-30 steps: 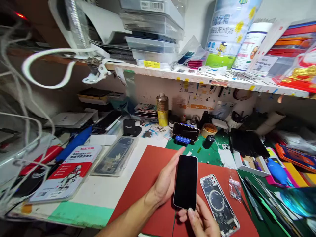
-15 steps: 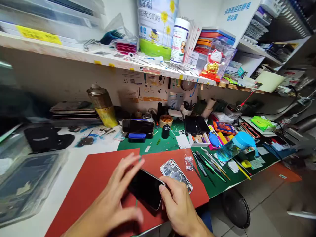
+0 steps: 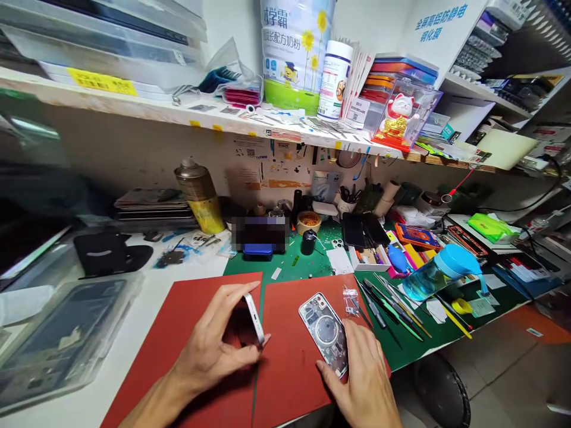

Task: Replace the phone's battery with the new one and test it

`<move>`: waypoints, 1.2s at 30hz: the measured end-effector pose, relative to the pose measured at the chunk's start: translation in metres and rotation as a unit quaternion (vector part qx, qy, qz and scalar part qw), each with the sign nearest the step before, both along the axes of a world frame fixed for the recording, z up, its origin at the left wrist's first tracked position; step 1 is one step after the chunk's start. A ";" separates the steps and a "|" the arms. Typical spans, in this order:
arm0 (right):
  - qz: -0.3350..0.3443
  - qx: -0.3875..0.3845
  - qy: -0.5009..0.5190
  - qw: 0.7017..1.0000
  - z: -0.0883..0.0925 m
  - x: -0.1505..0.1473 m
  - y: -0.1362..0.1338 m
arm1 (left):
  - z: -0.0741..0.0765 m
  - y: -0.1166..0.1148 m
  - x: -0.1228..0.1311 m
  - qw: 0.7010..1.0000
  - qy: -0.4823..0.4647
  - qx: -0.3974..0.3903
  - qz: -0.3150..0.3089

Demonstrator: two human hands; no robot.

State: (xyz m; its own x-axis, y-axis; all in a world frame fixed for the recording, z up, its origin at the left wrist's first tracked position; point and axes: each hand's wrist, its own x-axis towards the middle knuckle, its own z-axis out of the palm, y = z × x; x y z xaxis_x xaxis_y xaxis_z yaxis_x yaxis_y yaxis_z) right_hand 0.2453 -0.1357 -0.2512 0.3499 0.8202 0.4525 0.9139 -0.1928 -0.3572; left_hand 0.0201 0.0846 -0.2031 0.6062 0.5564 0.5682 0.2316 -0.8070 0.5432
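My left hand (image 3: 218,345) grips a phone (image 3: 254,320) by its edges, turned so only its thin silver side shows, above the red mat (image 3: 196,309). My right hand (image 3: 361,374) rests with fingers spread on the lower end of a clear phone back cover (image 3: 322,330) that lies flat on the second red mat (image 3: 289,368). A small clear bag of parts (image 3: 350,300) lies just beyond that cover.
Tweezers and thin tools (image 3: 392,306) lie on the green cutting mat (image 3: 312,267) to the right, beside a tipped blue bottle (image 3: 439,273). A gold spray can (image 3: 200,196), a blue phone stand (image 3: 259,238) and a tape roll (image 3: 308,221) stand at the back under a crowded shelf (image 3: 223,122). A clear plastic box (image 3: 62,339) sits at left.
The phone went from both hands to my left hand alone and is turned on edge. My right hand let go and moved right onto the clear back cover.
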 end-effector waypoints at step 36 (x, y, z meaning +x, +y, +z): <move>-0.154 -0.018 0.082 0.984 0.031 0.062 0.064 | -0.017 0.010 -0.010 0.999 0.000 0.020 0.038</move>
State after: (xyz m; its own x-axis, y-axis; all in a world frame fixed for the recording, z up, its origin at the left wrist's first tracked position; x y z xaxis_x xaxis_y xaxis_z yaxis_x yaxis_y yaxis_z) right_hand 0.3078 -0.0718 -0.2197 0.6507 0.6783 0.3414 0.7406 -0.4675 -0.4826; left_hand 0.0099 0.0946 -0.2199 0.5625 0.5774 0.5917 0.2930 -0.8085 0.5104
